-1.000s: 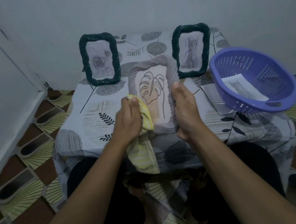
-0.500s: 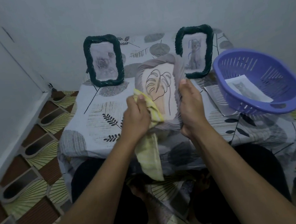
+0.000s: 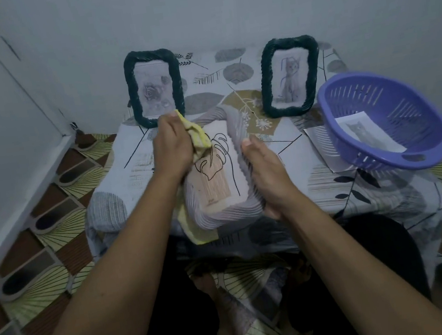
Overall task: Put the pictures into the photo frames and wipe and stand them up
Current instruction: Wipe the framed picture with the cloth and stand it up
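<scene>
A grey ribbed photo frame (image 3: 227, 209) with a leaf line drawing is tilted toward me over the near table edge. My right hand (image 3: 268, 177) grips its right side. My left hand (image 3: 172, 146) holds a yellow cloth (image 3: 198, 137) pressed on the frame's upper left corner; the cloth's tail hangs below the frame. Two dark green braided frames stand upright at the back: one with a rose picture (image 3: 154, 87) on the left, one with a cat picture (image 3: 291, 76) on the right.
A purple plastic basket (image 3: 384, 120) at the table's right holds a loose picture (image 3: 367, 134); another sheet (image 3: 322, 146) lies under its left rim. The low table (image 3: 119, 182) has a leaf-print cloth. White walls stand close behind and to the left. Patterned floor tiles surround the table.
My left hand has slid the yellow cloth up the frame's left side to its top corner. The frame now leans back flatter toward me, still held by my right hand.
</scene>
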